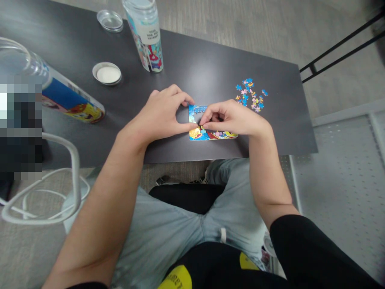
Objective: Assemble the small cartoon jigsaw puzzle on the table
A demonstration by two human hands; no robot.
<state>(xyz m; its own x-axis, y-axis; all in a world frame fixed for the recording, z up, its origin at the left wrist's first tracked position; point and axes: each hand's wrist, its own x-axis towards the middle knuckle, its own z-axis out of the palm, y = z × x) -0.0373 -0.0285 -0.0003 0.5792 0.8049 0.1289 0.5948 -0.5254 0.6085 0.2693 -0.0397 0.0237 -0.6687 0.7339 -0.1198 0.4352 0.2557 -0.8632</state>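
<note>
Puzzle, one and only partly filled in, lay flat near the front edge of the dark table, between the person's two hands. A gap in its upper left part showed the dark surface beneath.

The left hand was open, thumb and forefinger spread apart; its thumb reached the puzzle's left side and its forefinger was by the upper left corner. No piece showed in its grasp. The right hand was bent over the puzzle from the other side, its thumb and forefinger tips close together just beside the left thumb. Whether they met, or had a piece between them, could not be told.

One loose group of small pieces, well over a dozen but too jumbled to count exactly, lay beyond the right hand, blue, pink and yellow among them. Two printed tubes stood on the left part: a near tube and a far tube. Two round lids, a near lid and a far lid, lay between and beside them.
</note>
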